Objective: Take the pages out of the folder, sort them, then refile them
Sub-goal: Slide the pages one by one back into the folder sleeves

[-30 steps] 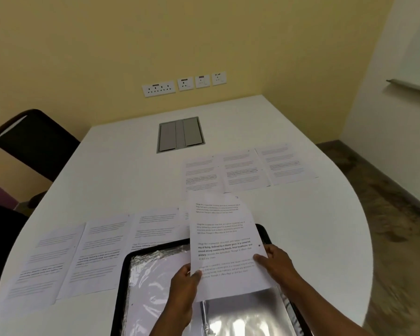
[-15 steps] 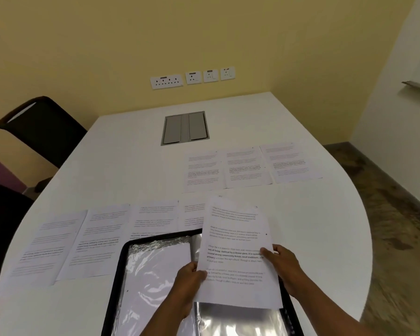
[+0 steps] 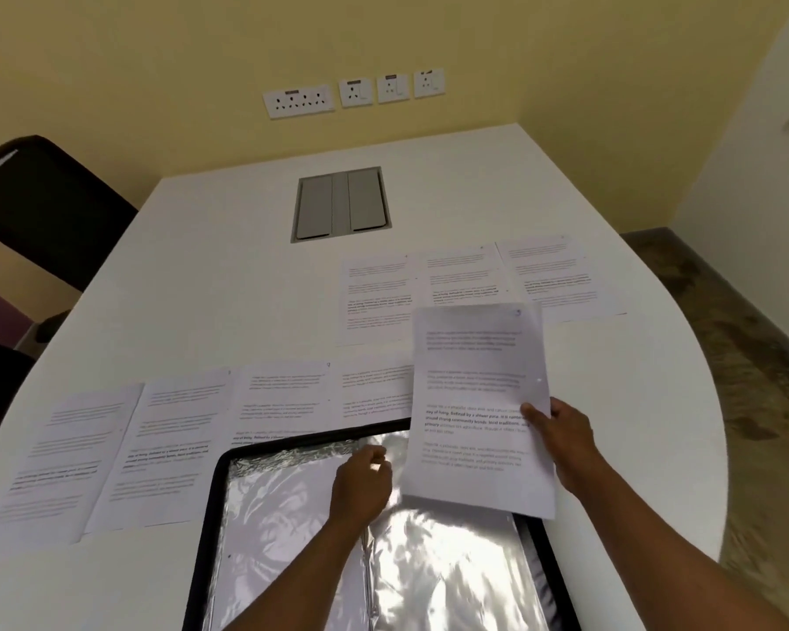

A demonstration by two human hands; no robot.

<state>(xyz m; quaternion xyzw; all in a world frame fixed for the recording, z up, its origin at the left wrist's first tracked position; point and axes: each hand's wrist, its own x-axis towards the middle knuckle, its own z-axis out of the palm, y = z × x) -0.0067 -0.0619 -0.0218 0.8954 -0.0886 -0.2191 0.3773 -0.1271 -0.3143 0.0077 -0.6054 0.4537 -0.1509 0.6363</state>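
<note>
Sorting the pages, 1 still in hand

The right hand (image 3: 561, 441) pinches 1 page (image 3: 477, 403) over the open folder (image 3: 292, 453). The left hand (image 3: 361, 482), fingers (image 3: 376, 457) loosely curled, holds nothing. 7 pages (image 3: 178, 444) lie beyond the fingers on the bench (image 3: 228, 275). Refiling is not started.

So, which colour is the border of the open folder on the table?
Black: the folder's border frames shiny clear sleeves, seen in the head view, the only one.

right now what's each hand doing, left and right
Left hand: loosely curled over the folder, holding nothing.
Right hand: pinching the page.
</note>
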